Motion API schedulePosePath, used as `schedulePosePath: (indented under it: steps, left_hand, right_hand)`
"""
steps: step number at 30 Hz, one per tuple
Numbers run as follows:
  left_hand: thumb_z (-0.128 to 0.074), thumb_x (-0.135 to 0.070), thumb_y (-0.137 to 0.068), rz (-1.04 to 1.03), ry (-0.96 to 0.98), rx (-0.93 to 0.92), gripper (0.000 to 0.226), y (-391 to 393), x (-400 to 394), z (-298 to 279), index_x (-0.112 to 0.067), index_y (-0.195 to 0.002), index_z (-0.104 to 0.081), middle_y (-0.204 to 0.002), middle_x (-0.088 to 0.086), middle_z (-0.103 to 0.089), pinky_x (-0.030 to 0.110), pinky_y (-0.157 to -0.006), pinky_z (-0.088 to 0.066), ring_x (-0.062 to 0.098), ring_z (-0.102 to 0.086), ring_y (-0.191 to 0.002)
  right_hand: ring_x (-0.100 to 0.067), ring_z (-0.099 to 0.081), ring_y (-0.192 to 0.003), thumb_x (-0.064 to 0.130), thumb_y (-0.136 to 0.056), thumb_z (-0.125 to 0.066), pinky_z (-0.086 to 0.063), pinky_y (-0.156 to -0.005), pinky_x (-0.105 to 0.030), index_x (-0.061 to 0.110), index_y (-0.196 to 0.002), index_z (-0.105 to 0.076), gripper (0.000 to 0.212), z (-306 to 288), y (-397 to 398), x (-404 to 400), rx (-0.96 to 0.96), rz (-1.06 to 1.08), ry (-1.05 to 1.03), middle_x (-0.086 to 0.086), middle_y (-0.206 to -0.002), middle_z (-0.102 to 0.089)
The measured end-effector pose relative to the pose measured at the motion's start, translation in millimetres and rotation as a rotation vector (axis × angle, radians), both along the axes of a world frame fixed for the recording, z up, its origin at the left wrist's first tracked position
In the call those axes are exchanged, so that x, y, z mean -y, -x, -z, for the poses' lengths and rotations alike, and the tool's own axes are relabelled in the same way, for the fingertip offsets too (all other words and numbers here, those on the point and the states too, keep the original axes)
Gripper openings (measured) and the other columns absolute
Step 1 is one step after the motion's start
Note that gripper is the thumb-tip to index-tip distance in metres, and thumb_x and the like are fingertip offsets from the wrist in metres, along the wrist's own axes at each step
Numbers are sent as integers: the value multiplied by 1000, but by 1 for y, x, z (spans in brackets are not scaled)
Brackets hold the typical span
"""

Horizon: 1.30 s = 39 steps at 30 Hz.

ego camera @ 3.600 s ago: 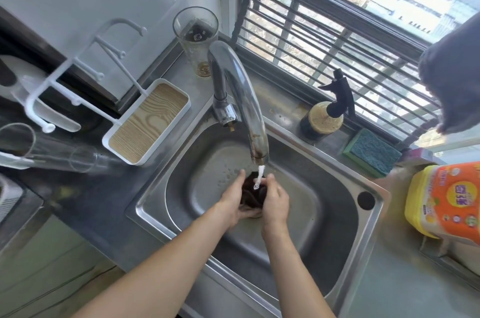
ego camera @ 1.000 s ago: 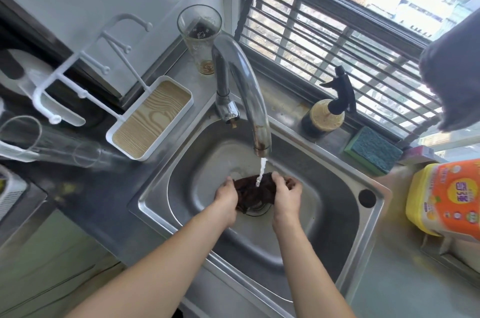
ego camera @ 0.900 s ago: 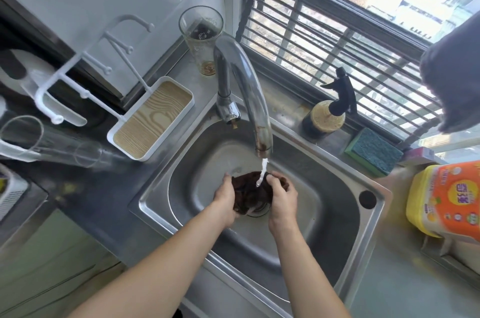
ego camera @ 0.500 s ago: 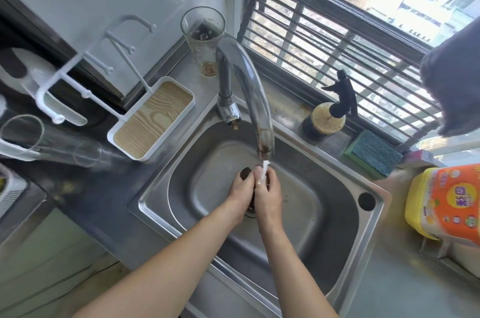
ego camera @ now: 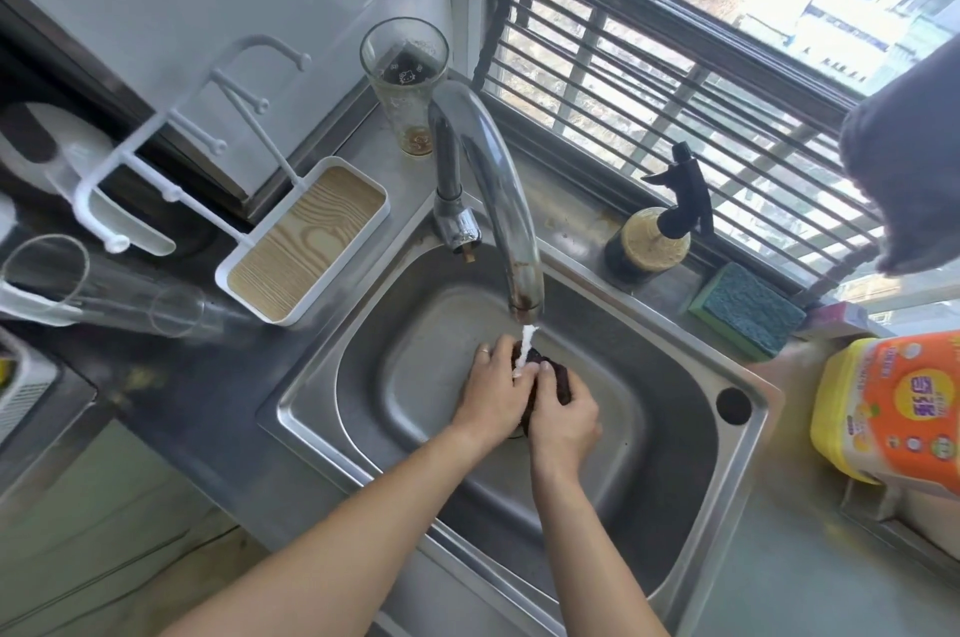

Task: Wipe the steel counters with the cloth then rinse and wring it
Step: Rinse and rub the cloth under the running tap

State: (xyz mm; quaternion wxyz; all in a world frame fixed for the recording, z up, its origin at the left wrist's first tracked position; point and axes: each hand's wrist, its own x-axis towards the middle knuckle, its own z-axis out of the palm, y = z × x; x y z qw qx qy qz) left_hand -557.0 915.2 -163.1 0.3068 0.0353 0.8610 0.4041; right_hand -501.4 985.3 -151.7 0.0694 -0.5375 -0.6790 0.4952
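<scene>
I have both hands in the steel sink, bunched together just under the faucet spout. My left hand curls its fingers round the dark cloth from nine o'clock, a ring showing on one finger; my right hand grips the same cloth from five o'clock, thumb pressed over it. The cloth sits wadded between them, above the drain, with a thin stream of water landing on its top edge. At one o'clock of the basin stands a spray bottle, a green sponge beside it. At eleven o'clock a glass stands by the wall.
</scene>
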Motion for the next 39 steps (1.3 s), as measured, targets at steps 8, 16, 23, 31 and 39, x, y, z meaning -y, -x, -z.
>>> schedulePosePath:
  steps: [8,16,23,31,39]
  left_hand:
    - [-65,-49,-83,-95,-186,159,23,-2,22,12,-29,-95,-60,-90,-1,-72,39,-88,-53,22,-67,-92]
    - [-59,-36,-89,-713,-373,548,29,3,14,5,-10,-94,-71,-105,19,-73,41,-77,-57,32,-70,-94]
    - [-46,-54,-98,-750,-325,588,55,2,0,-8,-12,-78,-75,-80,7,-77,39,-86,-59,26,-73,-84]
    - [-56,-37,-96,-752,-293,570,39,1,-1,-8,-8,-73,-71,-71,6,-72,32,-67,-55,24,-69,-70]
    - [-48,-42,-102,-656,-299,554,32,2,4,1,-16,-93,-65,-90,10,-71,31,-67,-52,26,-68,-81]
  right_hand:
    - [-24,-70,-88,57,-97,-54,-55,-87,-39,17,-83,-74,46,7,8,-15,37,-51,204,-1,-80,-75]
    - [-15,-71,-93,71,-72,-65,-57,-91,-49,28,-98,-67,51,15,11,7,-34,-242,319,4,-94,-75]
    - [-18,-69,-80,71,-68,-68,-56,-78,-38,17,-86,-63,57,9,11,16,-30,-152,268,0,-82,-73]
    - [-25,-60,-62,46,-86,-72,-46,-62,-38,10,-67,-59,43,3,12,16,-9,-138,44,-2,-57,-62]
    - [-23,-66,-83,41,-98,-58,-51,-80,-36,17,-86,-66,28,10,15,7,34,-60,152,1,-81,-71]
